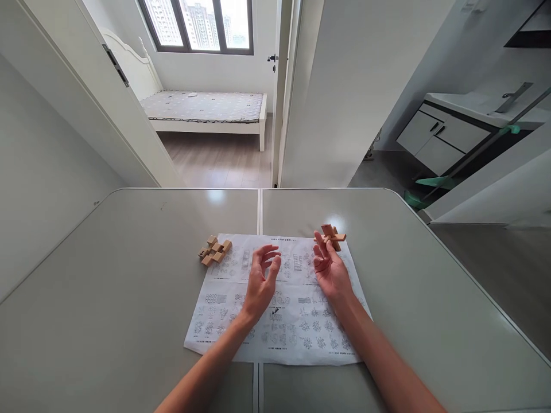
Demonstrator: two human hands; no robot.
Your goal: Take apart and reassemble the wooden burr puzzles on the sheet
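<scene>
My right hand (332, 272) holds a small wooden interlocking puzzle (330, 234), its crossed bars gripped between thumb and fingers above the sheet's upper right corner. Over the middle of the sheet, my left hand (263, 278) is held with its fingers apart and curved, nothing between them. Beneath both hands lies a white instruction sheet (232, 338), printed with rows of small line diagrams. A second wooden puzzle (215, 250), made of several blocky pieces fitted together, rests at the sheet's upper left corner, apart from my left hand.
The grey table (120, 298) has a seam down its middle and rounded far corners. Past it, a doorway shows a bed (206, 106) under a window (200, 26). At the right is a washbasin cabinet (445, 135), with a green-headed mop or broom (437, 182) nearby.
</scene>
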